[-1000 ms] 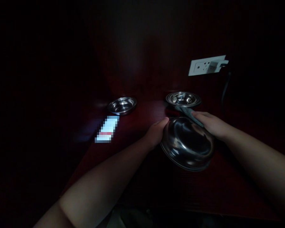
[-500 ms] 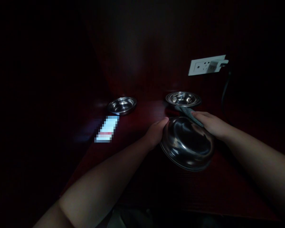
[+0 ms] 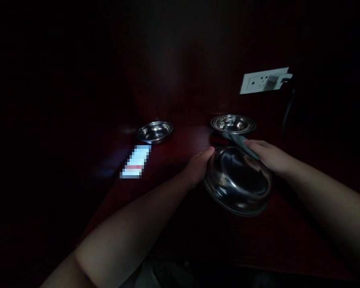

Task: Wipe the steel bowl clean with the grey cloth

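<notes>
A shiny steel bowl [image 3: 240,182] is tilted above the dark red table, its rounded outside facing me. My left hand [image 3: 199,168] grips its left rim, thumb on the near side and the other fingers hidden. At the bowl's upper right edge, my right hand [image 3: 265,154] is closed on a grey-green cloth [image 3: 243,145], which lies along the rim. Behind the cloth stands a stack of steel bowls [image 3: 216,127]. Another steel bowl [image 3: 155,138] sits upright at the back left.
A lit, pixelated phone-like screen [image 3: 135,162] lies on the table [image 3: 174,154] at left. A white socket panel [image 3: 258,83] with a plug in it is on the back wall, and a dark cable [image 3: 287,110] hangs at its right. The surroundings are very dark.
The view has shifted very slightly. Both hands keep their hold on the bowl and the cloth, with almost no visible movement.
</notes>
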`<state>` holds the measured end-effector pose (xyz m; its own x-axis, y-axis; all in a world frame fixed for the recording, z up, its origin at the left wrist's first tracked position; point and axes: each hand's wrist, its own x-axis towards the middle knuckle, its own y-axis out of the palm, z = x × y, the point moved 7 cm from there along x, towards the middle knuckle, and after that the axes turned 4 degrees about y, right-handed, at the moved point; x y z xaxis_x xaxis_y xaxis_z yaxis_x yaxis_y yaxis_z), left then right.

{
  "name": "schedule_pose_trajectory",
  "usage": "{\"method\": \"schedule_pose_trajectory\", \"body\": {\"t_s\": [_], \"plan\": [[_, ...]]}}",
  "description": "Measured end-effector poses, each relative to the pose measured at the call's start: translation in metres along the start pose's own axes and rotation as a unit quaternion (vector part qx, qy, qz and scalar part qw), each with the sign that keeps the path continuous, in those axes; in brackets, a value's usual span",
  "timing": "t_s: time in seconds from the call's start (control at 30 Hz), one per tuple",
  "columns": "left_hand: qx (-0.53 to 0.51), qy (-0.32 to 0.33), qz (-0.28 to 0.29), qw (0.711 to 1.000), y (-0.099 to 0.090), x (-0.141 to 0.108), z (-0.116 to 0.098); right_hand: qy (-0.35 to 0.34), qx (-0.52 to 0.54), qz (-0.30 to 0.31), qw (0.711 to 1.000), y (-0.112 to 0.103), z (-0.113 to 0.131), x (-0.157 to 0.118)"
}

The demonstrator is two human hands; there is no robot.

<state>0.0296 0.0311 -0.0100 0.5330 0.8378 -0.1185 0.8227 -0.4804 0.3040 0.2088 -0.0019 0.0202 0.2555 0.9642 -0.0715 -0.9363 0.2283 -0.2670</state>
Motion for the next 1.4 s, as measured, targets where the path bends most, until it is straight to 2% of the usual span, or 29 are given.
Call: {"method": "schedule_pose_trajectory", "body": {"t_s": [0.1,0.3,0.67,0.83,1.27,1.4], "plan": [[-0.001,-0.001,0.001,1.000,0.0005,-0.0003,-0.0004,0.036,0.015,0.011,0.999,0.0017,-0.0045,-0.0001],[0.012,0.012,-0.004,1.000,0.0022,-0.0021,-0.0047,0.050,-0.006,-0.008,0.999,-0.0014,-0.0038,-0.0014],[0.019,0.013,0.002,1.000,0.0020,-0.0005,-0.0035,0.027,-0.041,0.004,0.999,-0.0045,-0.0051,0.0012],[0.001,-0.002,0.006,1.000,0.0026,-0.0012,-0.0021,0.033,-0.026,0.005,0.999,-0.0023,-0.0035,0.0000],[0.013,0.010,-0.001,1.000,0.0018,-0.0015,-0.0051,0.055,-0.016,-0.008,0.998,0.0000,-0.0009,-0.0039],[0.009,0.004,-0.003,1.000,0.0007,-0.0009,-0.0027,0.028,-0.019,0.002,0.999,-0.0001,0.0003,-0.0026]]}}
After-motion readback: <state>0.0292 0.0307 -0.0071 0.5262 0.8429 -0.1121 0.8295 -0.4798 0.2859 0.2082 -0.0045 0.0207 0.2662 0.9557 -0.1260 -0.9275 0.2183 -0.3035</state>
